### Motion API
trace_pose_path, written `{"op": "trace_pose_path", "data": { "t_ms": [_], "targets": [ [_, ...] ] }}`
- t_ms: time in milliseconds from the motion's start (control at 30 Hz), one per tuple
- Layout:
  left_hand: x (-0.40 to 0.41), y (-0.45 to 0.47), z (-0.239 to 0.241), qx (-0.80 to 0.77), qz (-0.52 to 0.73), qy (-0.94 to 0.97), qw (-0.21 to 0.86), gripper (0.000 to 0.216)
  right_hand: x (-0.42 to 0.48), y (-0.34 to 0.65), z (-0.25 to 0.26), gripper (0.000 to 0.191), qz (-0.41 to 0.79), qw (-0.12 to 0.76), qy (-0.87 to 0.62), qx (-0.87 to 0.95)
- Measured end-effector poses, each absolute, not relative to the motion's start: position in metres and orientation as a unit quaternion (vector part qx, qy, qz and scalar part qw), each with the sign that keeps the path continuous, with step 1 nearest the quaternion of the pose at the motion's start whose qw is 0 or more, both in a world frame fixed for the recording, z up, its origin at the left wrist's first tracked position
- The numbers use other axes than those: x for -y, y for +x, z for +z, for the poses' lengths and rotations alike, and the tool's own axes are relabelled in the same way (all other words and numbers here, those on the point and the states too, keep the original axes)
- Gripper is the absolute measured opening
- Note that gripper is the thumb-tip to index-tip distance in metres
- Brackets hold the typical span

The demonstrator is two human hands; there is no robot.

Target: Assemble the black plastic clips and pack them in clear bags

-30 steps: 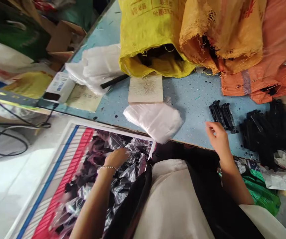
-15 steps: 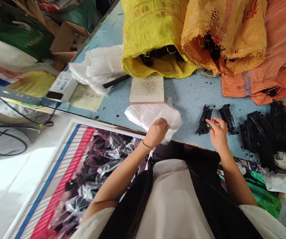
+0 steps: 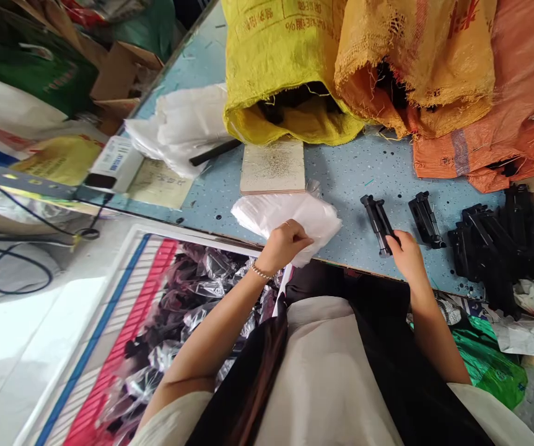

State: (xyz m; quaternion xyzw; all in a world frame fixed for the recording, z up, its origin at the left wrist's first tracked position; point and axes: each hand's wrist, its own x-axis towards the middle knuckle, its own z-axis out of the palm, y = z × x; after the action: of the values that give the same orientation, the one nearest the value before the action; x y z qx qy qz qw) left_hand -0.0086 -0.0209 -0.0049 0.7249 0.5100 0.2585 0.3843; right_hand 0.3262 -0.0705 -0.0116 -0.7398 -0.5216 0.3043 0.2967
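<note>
My left hand (image 3: pixel 284 244) is closed in a pinch at the near edge of a stack of clear plastic bags (image 3: pixel 290 214), by the table's front edge. My right hand (image 3: pixel 406 253) grips the lower end of a black folding bracket-like part (image 3: pixel 377 224), its thumb and fingers closed on it. That part is tilted, its upper end pointing away from me. A second black part (image 3: pixel 427 220) of the same kind lies to its right. Farther right is a heap of similar black parts (image 3: pixel 490 244). A flat board (image 3: pixel 272 164) rests against the far side of the bags.
Yellow (image 3: pixel 290 49) and orange woven sacks (image 3: pixel 434 62) lie open along the back. More plastic bags (image 3: pixel 188 118), a black bar (image 3: pixel 214 152) and a white box (image 3: pixel 117 162) are at left. Below the table edge, a crate (image 3: pixel 122 334) holds several bagged dark items.
My right hand has closed on the left black part and turned it, so its upper end now leans left. My left hand has shifted slightly left at the bags.
</note>
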Motion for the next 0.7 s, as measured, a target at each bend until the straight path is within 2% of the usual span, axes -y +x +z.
{"op": "trace_pose_path", "data": {
  "t_ms": [67,133,267,367,533,633,700],
  "targets": [
    [0.021,-0.009,-0.003,-0.512,0.254,0.716,0.402,0.026,0.08,0.32,-0.005,0.036,0.46,0.373,-0.684,0.426],
    [0.021,-0.007,-0.002,-0.503,0.243,0.721,0.409,0.024,0.095,0.308,0.003,0.031,0.609,0.402,-0.604,0.32],
    [0.022,-0.003,-0.005,-0.545,0.244,0.693,0.404,0.005,0.126,0.276,0.007,0.025,0.807,0.311,-0.479,0.149],
    [0.025,-0.004,-0.008,-0.543,0.27,0.715,0.347,0.012,0.138,0.253,-0.001,0.023,0.861,0.273,-0.423,0.079],
    [0.036,-0.009,-0.009,-0.482,0.25,0.828,0.141,0.039,0.133,0.238,-0.017,0.024,0.896,0.266,-0.355,0.019],
    [0.052,-0.002,-0.002,-0.431,0.279,0.852,0.106,0.052,0.125,0.234,-0.022,0.025,0.917,0.25,-0.31,-0.001],
    [0.066,0.007,0.005,-0.382,0.312,0.862,0.118,0.06,0.121,0.228,-0.022,0.026,0.909,0.289,-0.301,0.009]
  ]
}}
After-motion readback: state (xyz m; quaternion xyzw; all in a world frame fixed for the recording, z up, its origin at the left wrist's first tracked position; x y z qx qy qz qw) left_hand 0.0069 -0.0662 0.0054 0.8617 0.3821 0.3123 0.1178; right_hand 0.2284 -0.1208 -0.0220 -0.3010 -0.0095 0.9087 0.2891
